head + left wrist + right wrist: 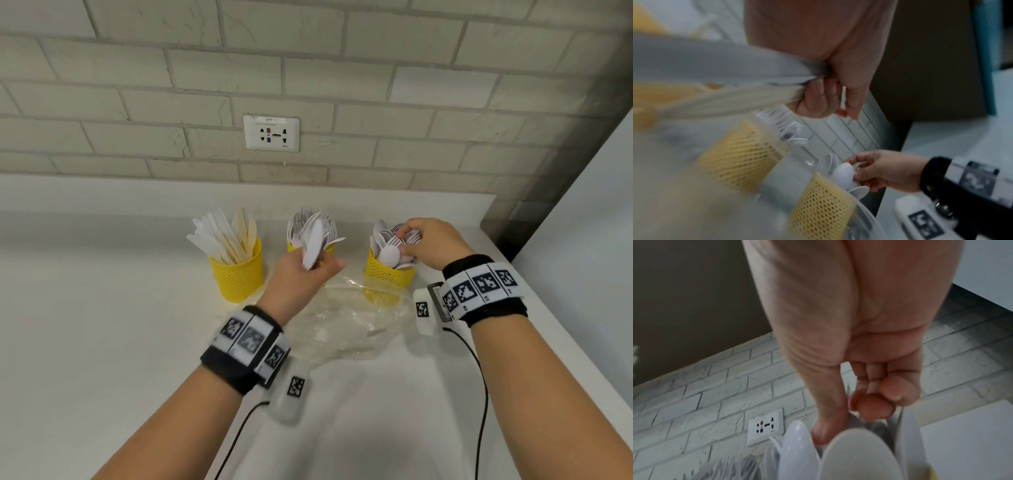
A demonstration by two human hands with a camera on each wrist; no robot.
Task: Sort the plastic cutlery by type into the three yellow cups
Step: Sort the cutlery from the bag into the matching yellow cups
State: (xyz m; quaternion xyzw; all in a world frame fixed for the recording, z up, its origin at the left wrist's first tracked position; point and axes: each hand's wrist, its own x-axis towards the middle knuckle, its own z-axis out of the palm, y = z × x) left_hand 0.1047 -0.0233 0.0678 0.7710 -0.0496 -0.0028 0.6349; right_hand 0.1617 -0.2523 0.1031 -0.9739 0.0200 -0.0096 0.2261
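A person stands at a white counter (pixel 102 342) where three yellow cups line the brick wall: knives in the left cup (pixel 237 274), forks in the middle cup (pixel 293 246), spoons in the right cup (pixel 390 274). The left hand (pixel 298 277) has its fingers curled round a bunch of white cutlery (pixel 313 248) before the middle cup. The right hand (pixel 431 245) pinches a fork (pixel 406 238) among the spoons. A crumpled clear plastic bag (pixel 349 322) lies between the wrists.

Both forearms reach forward, banded at the wrists; left hand (pixel 301 277) curled in a fist-like grip, right hand (pixel 432 244) farther right, fingertips (pixel 869 408) pinched downward
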